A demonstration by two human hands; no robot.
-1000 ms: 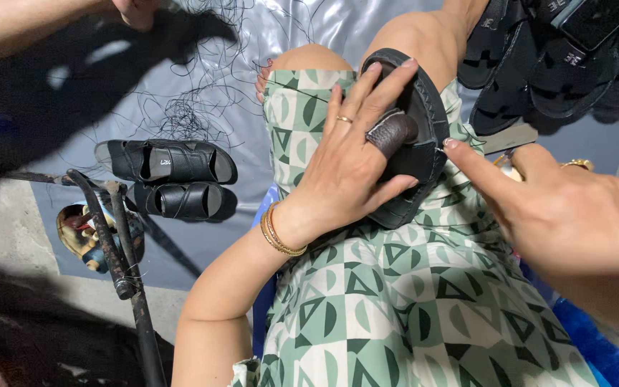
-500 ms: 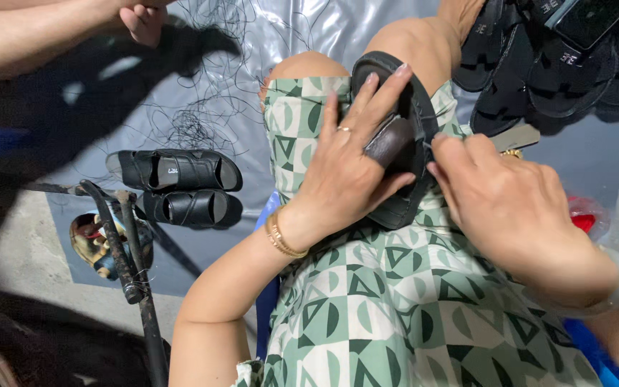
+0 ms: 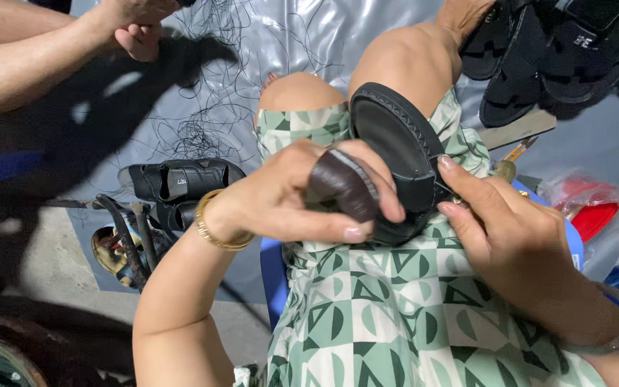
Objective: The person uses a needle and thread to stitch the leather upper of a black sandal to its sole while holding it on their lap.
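partly hidden, perhaps gripped: sandal [image 3: 395,143] under left hand [image 3: 288,197].

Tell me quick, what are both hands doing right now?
Left hand: closed around the brown strap of the black sandal.
Right hand: fingertips pinching at the sandal's side; what they grip cannot be told.

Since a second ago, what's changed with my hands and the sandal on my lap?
The left hand has curled from lying spread on the black sandal to pinching its brown strap. The right hand moved in and now grips the sandal's edge. The sandal stays on the knee; the black sandals on the sheet haven't moved.
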